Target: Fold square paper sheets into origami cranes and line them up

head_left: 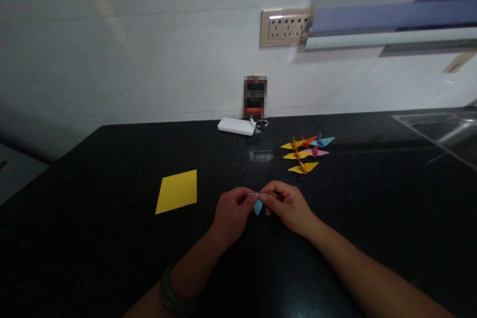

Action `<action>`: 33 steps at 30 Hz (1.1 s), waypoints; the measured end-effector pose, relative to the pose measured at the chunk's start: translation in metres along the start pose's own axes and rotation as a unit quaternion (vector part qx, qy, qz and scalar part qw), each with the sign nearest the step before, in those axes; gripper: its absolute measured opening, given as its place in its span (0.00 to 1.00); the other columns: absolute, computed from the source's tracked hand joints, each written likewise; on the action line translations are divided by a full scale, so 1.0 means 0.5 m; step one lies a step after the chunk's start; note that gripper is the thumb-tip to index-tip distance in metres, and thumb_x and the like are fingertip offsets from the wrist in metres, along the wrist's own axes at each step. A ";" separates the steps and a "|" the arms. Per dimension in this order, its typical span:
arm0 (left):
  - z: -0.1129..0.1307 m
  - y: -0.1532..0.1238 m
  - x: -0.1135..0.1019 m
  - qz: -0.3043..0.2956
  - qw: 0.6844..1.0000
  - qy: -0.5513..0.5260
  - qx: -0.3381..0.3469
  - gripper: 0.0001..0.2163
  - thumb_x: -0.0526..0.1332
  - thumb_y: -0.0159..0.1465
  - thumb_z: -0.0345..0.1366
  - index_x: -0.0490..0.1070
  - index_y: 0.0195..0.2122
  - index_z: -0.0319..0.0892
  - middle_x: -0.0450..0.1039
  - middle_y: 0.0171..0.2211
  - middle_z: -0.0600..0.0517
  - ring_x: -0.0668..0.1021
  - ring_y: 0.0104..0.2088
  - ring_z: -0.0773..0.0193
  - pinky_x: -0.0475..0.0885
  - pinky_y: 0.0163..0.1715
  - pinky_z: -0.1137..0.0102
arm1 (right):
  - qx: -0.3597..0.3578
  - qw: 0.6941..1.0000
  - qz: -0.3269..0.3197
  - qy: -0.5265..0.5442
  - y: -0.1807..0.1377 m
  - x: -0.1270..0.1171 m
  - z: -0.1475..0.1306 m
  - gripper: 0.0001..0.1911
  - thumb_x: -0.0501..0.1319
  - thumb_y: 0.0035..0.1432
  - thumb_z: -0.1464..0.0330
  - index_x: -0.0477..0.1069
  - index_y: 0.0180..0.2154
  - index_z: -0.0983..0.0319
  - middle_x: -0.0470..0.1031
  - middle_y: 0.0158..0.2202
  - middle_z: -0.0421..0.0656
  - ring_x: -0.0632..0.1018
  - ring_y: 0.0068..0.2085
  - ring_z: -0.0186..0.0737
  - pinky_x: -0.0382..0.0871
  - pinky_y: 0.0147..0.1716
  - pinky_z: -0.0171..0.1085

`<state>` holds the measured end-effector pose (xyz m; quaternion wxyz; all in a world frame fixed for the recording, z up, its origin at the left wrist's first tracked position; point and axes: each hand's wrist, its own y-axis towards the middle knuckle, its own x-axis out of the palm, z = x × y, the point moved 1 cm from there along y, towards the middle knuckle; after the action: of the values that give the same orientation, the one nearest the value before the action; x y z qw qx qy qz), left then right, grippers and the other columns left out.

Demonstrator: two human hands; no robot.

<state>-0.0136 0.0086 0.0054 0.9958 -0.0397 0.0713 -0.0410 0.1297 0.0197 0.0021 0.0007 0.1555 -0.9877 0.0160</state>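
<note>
My left hand (233, 213) and my right hand (286, 204) meet over the black countertop (93, 238), both pinched on a small folded piece of blue paper (258, 205) held between their fingertips. The paper hangs point down just above the counter. A flat yellow paper sheet (177, 191) lies to the left of my hands. Behind and to the right sit several finished paper cranes (305, 153) in yellow, orange, pink and blue.
A white rectangular case (237, 126) and a small beaded item (262, 123) lie near the back wall below a propped phone-like object (255, 97). A wall socket strip (285, 27) is above. A steel sink (443, 131) is at the far right.
</note>
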 end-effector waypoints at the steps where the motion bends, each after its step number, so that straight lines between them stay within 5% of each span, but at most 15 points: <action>1: 0.000 -0.001 0.001 0.004 1.000 0.019 0.011 0.09 0.59 0.54 0.40 0.72 0.24 0.39 0.70 0.19 0.54 0.70 0.22 0.67 0.64 0.24 0.74 | 0.004 1.000 -0.004 0.004 0.001 0.000 0.001 0.11 0.61 0.49 0.62 0.66 0.27 0.63 0.65 0.17 0.35 0.66 0.18 0.28 0.59 0.18 0.30; 17: 0.006 -0.007 0.009 -0.006 1.000 0.021 0.017 0.09 0.57 0.55 0.40 0.71 0.26 0.40 0.68 0.20 0.55 0.69 0.23 0.68 0.63 0.24 0.74 | -0.011 1.000 0.028 -0.003 -0.005 0.003 -0.007 0.11 0.59 0.50 0.62 0.65 0.25 0.63 0.63 0.16 0.35 0.65 0.18 0.28 0.58 0.19 0.30; 26: -0.003 0.001 0.001 -0.075 0.995 0.055 0.026 0.07 0.57 0.55 0.36 0.70 0.25 0.40 0.68 0.21 0.55 0.69 0.24 0.67 0.62 0.26 0.73 | 0.007 0.999 0.021 -0.039 0.003 -0.004 0.004 0.11 0.59 0.50 0.61 0.67 0.26 0.63 0.64 0.18 0.35 0.63 0.19 0.27 0.57 0.17 0.29; 33: -0.007 -0.002 0.009 -0.102 0.994 0.029 0.012 0.07 0.59 0.53 0.38 0.71 0.31 0.41 0.71 0.25 0.53 0.71 0.26 0.66 0.64 0.27 0.73 | -0.019 0.995 0.082 -0.062 0.003 -0.014 -0.005 0.12 0.59 0.50 0.60 0.66 0.22 0.63 0.63 0.17 0.36 0.62 0.18 0.28 0.54 0.17 0.30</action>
<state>-0.0096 0.0069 0.0012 0.9844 -0.0341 0.0951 -0.1441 0.1362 0.0233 0.0047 -0.0592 0.0750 -0.9953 -0.0124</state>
